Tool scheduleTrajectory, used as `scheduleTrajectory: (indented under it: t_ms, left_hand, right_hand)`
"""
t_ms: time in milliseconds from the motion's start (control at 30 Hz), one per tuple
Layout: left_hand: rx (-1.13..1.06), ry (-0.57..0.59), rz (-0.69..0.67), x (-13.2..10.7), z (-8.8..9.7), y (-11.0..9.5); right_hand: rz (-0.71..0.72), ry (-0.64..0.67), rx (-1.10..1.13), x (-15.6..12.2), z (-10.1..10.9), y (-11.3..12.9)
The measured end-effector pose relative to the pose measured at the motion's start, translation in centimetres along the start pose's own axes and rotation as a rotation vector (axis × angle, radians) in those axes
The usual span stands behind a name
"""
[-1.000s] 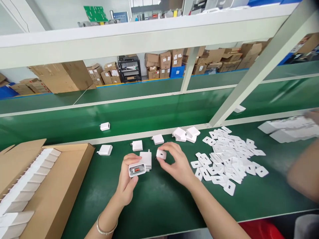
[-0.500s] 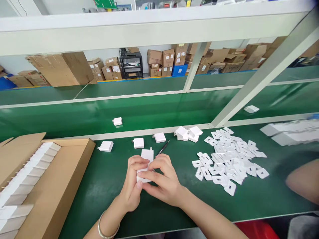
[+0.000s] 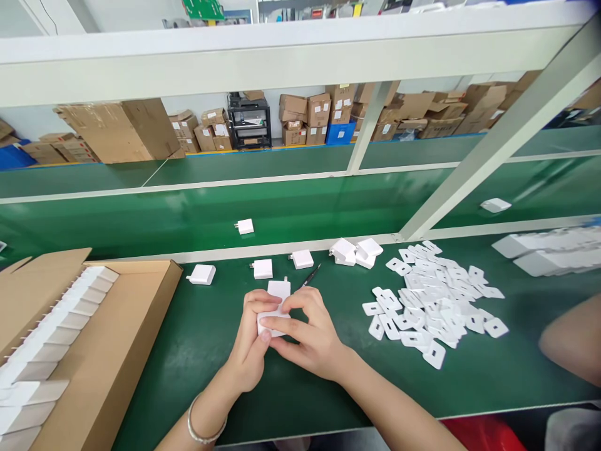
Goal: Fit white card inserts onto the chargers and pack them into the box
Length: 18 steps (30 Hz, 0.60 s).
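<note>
Both my hands meet over the green table [image 3: 197,351], around a white charger [image 3: 270,324] with a flat face. My left hand [image 3: 253,344] grips its left side with curled fingers and thumb. From the right, my right hand [image 3: 312,338] presses fingers on its face and edge; the fingers hide part of it. Just beyond my fingertips lies another white charger [image 3: 278,288], partly covered, its plug pointing away. A black pen [image 3: 310,275] rests beside it. Farther back are single chargers [image 3: 262,269] and a small pile of chargers [image 3: 345,250].
To the left, an open cardboard box [image 3: 136,351] holds rows of white chargers. A heap of flat white plates with cut-outs [image 3: 436,300] spreads on the right. Behind runs a green belt [image 3: 188,219] carrying chargers, with a slanted post [image 3: 488,131]. Another person's arm [image 3: 573,341] is at far right.
On the belt behind, the chargers have moved right, and another shows at the left edge. My hands stay around the same charger, with only slight finger movement.
</note>
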<state>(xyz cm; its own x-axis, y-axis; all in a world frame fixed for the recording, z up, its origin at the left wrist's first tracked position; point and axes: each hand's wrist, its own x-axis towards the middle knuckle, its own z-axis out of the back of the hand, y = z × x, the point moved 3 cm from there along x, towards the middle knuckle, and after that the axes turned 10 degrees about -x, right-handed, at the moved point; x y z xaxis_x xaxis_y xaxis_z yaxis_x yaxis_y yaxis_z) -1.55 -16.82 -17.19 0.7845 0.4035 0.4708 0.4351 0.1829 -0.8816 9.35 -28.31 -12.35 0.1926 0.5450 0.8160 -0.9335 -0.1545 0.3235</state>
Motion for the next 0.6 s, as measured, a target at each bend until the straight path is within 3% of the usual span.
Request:
scheduleTrajectory:
  t_ms: [167,300,500,600]
  left_hand:
    - [0.012,-0.030,-0.096,0.0,-0.4,-0.1]
    - [0.070,-0.046,-0.182,-0.1,-0.5,-0.4]
    - [0.257,0.043,-0.043,0.5,0.1,-0.6]
    - [0.272,0.086,-0.038,0.9,0.2,-0.7]
  right_hand:
    - [-0.239,0.144,0.157,-0.2,-0.1,-1.1]
    - [-0.321,0.308,0.234,-0.4,-0.7,-1.5]
    - [-0.426,0.277,0.345,-0.8,-0.8,-2.3]
    - [-0.472,0.301,0.379,-1.0,-0.8,-2.6]
